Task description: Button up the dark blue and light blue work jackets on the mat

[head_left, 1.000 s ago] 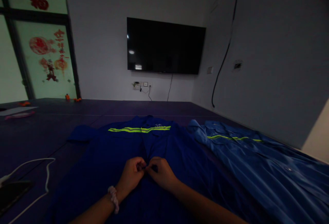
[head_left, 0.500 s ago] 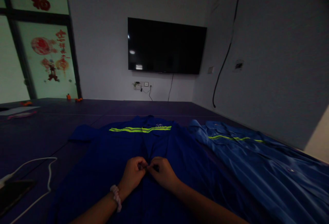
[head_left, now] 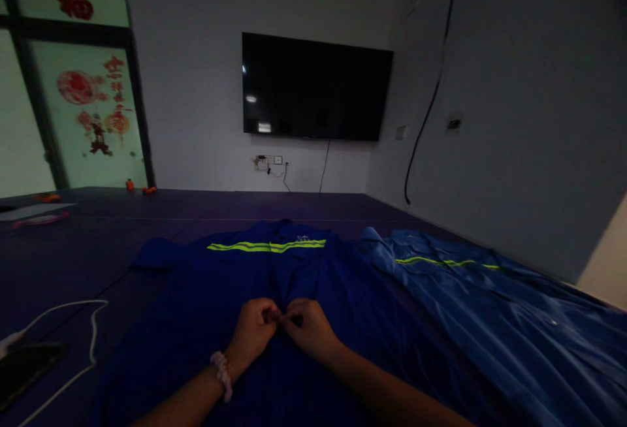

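Note:
A dark blue work jacket (head_left: 215, 290) lies spread out in front of me, its collar end away from me and a yellow-green reflective stripe (head_left: 249, 247) across the chest. Over its front opening, my left hand (head_left: 255, 329) and my right hand (head_left: 312, 332) meet with thumbs and fingertips pinched together. Both are closed on the jacket's front edge. Whether a button or other fastener lies between the fingertips is too dark to see. A pale scrunchie (head_left: 222, 375) circles my left wrist.
To the right lies a lighter blue work garment (head_left: 450, 303) with a similar stripe. A phone (head_left: 29, 368) with a white cable (head_left: 94, 329) is at the left. Small orange objects (head_left: 147, 190) lie farther back on the purple surface (head_left: 161, 211). A television (head_left: 318, 87) hangs on the wall.
Both hands stay at the same spot on the jacket front, with hardly any finger movement visible. The view shifts very slightly.

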